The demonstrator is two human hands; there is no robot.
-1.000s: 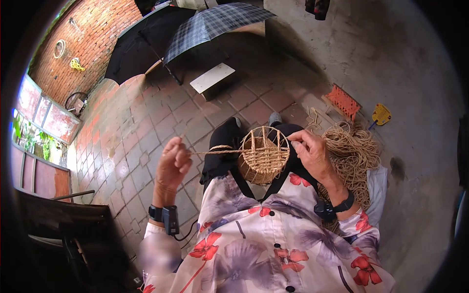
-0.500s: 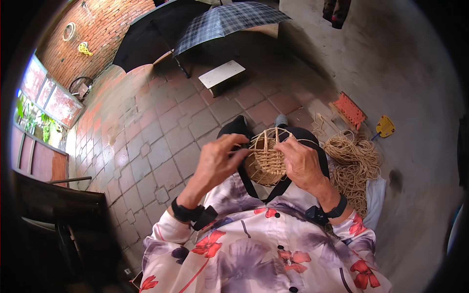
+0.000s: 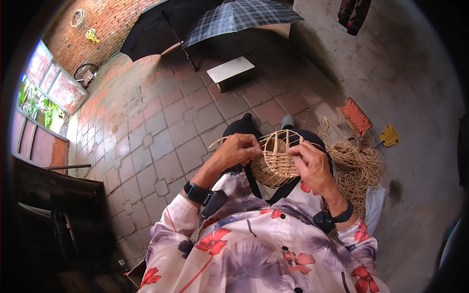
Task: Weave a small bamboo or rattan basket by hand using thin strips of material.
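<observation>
A small, partly woven basket (image 3: 279, 163) of tan cord sits over my lap, between my knees, with bare upright ribs showing along its far rim. At its left edge my left hand (image 3: 240, 150) is closed in a pinch on a thin strand (image 3: 218, 140), whose loose end sticks out to the left behind the knuckles. My right hand (image 3: 313, 168) grips the basket's right side, thumb and fingers on the weave near the rim. The fingers partly hide both grip points.
Right of my knee lies a big heap of tan cord (image 3: 354, 166), beside white cloth (image 3: 375, 202). Beyond are a red perforated block (image 3: 355, 117) and a yellow fly swatter (image 3: 389, 136). A low white-topped stool (image 3: 231, 70) and open umbrellas (image 3: 239, 20) stand ahead on the tiles.
My left hand has come in to the right and closed at the basket's edge, and a strand now sticks out on its left. The view has shifted slightly, and my right hand still holds the basket.
</observation>
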